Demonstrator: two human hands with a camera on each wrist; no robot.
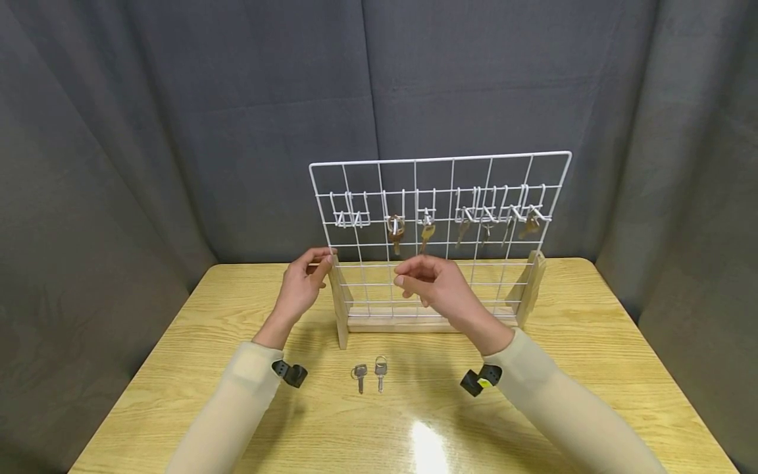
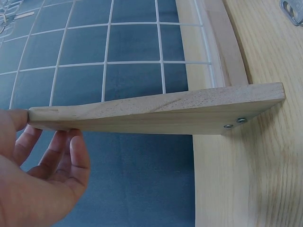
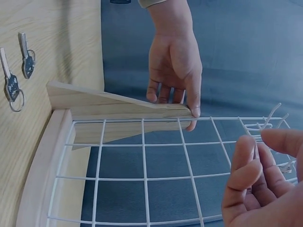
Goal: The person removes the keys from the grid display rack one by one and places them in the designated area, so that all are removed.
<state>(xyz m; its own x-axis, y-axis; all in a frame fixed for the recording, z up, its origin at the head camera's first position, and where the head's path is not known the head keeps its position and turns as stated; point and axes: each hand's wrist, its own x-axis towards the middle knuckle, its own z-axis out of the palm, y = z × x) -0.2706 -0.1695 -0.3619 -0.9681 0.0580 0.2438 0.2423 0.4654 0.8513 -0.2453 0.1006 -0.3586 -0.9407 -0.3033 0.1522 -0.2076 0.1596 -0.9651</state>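
My left hand (image 1: 304, 280) grips the top of the left wooden upright (image 2: 156, 111) of a key rack, thumb on one side and fingers on the other. My right hand (image 1: 438, 286) is in front of the white wire grid (image 1: 441, 159), below the hanging keys. Its fingers are loosely bent, and nothing shows between thumb and forefinger in the right wrist view. A brass-coloured key (image 1: 427, 236) and a brownish key (image 1: 396, 238) hang near the middle, with several more to the right. Two silver keys, a left one (image 1: 360, 376) and a right one (image 1: 381, 374), lie on the table, each with a ring.
White wire hooks (image 1: 358, 221) sit at the grid's left end. The right wooden upright (image 1: 531, 286) and a wooden base bar (image 1: 408, 324) support the grid. Below is a wood-grain table (image 1: 177, 395); dark grey curtains (image 1: 266, 131) stand behind and at both sides.
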